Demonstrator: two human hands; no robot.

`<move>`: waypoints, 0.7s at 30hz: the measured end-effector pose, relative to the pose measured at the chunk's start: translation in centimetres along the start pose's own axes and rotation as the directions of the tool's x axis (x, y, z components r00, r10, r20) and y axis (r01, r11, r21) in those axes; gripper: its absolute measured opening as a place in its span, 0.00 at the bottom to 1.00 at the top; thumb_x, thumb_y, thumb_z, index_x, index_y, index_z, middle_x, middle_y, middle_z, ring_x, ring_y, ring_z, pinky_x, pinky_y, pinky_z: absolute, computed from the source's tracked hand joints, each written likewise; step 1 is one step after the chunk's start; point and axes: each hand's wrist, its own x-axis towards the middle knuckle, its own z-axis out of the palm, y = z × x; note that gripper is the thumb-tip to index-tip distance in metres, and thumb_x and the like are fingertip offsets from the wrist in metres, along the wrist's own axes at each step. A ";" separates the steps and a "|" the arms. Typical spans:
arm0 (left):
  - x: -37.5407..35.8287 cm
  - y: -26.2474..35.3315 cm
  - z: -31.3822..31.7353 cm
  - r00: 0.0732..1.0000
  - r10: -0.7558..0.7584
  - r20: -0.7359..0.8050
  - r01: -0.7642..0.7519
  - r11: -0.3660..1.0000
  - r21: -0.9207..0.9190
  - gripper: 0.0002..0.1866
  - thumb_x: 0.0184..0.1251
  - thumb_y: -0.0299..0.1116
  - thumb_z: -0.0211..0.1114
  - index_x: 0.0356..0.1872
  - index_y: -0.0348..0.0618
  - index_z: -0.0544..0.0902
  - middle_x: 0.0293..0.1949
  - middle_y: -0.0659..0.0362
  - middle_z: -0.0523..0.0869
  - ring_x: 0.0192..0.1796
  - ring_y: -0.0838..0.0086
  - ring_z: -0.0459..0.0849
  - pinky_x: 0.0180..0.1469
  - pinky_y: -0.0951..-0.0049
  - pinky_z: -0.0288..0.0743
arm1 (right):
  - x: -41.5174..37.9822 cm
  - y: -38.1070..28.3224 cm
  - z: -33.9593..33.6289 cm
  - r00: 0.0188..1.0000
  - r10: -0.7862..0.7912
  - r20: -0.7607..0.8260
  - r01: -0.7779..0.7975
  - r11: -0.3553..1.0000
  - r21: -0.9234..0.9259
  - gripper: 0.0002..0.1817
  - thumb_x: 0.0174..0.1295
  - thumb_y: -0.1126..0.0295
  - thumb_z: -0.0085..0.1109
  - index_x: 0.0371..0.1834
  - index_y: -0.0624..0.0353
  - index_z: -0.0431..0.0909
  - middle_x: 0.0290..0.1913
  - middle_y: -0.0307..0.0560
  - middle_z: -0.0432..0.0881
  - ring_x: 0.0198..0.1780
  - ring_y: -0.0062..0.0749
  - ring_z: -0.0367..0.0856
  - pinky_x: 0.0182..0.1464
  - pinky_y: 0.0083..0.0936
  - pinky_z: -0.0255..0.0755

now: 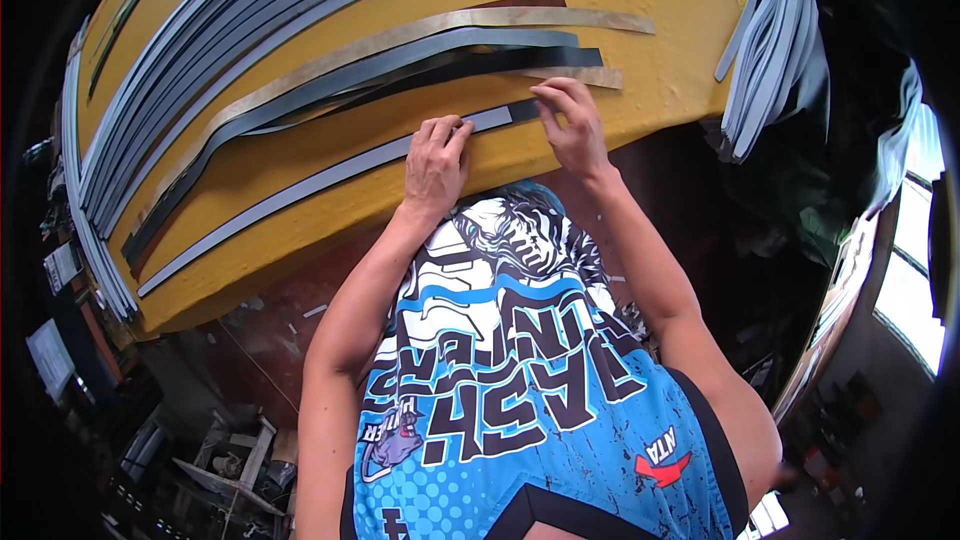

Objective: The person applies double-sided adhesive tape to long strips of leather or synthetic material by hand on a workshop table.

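Note:
A long, narrow light grey strip (300,192) lies along the near edge of the yellow-covered table (660,90). Dark edging shows along it, and a dark end piece (523,111) extends past its right end. My left hand (437,162) is on the strip near that end, fingers bent and pressed together over it. At the dark end, my right hand (574,127) has thumb and fingers drawn into a pinch; the fingertips partly hide what is between them. Just beyond lie loose dark strips (450,65) and a tan strip (560,18).
A thick row of grey strips (250,15) covers the table's far left. Another bundle of grey strips (775,50) hangs over the right edge. Wooden framing (240,465) stands on the floor at lower left, and a bright window (910,280) is at right.

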 end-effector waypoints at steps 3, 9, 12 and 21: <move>-0.8 0.5 -0.4 0.999 -0.021 0.041 0.021 1.000 -0.002 0.21 0.52 0.25 0.65 0.50 0.38 0.81 0.51 0.53 0.79 0.56 0.60 0.75 0.59 0.60 0.68 | -1.2 -1.2 0.4 0.978 -0.092 -0.190 0.062 0.985 -0.160 0.16 0.55 0.77 0.62 0.49 0.62 0.80 0.50 0.51 0.79 0.55 0.48 0.76 0.60 0.38 0.69; -2.6 -0.2 0.7 0.975 -0.020 0.221 -0.006 0.993 0.118 0.40 0.64 0.50 0.57 0.71 0.33 0.59 0.74 0.49 0.58 0.77 0.58 0.50 0.77 0.56 0.40 | -3.6 -2.7 5.8 0.942 -0.167 0.290 0.253 0.923 -0.290 0.36 0.69 0.46 0.41 0.71 0.62 0.61 0.74 0.54 0.58 0.77 0.42 0.51 0.77 0.40 0.39; -4.1 -1.6 -1.2 0.961 -0.061 0.270 -0.001 0.974 0.225 0.43 0.65 0.57 0.56 0.72 0.35 0.58 0.75 0.51 0.56 0.77 0.62 0.50 0.77 0.58 0.37 | -3.7 -2.3 4.8 0.896 -0.142 0.421 0.352 0.805 -0.478 0.40 0.68 0.41 0.38 0.74 0.60 0.55 0.77 0.42 0.52 0.79 0.34 0.44 0.77 0.44 0.29; -10.5 -6.7 -7.7 0.927 -0.359 0.105 0.291 0.869 0.400 0.45 0.65 0.53 0.57 0.75 0.39 0.49 0.77 0.51 0.48 0.79 0.59 0.43 0.77 0.54 0.31 | -3.2 -3.4 5.2 0.917 -0.113 0.383 0.283 0.861 -0.422 0.36 0.71 0.47 0.37 0.74 0.64 0.54 0.78 0.49 0.50 0.79 0.38 0.42 0.78 0.41 0.30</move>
